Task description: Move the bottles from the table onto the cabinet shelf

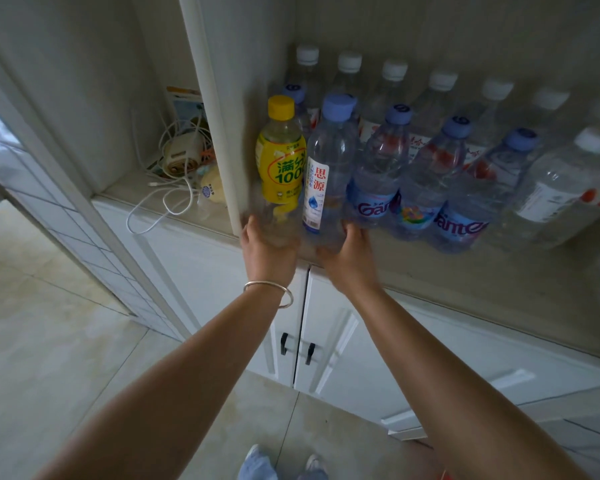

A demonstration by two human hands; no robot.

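Across the upper right of the frame, cabinet shelf (430, 271) crowded with two rows of clear bottles (433, 168), bare beige strip left along its front edge. At centre, beside the white upright post (219, 133): yellow-capped bottle (280, 150) clamped at its base by left hand (267, 244), blue-capped bottle (329, 168) gripped low by right hand (350, 254), both upright, touching. Lower down, white cabinet doors (326, 341), pale tiled floor (49, 341).
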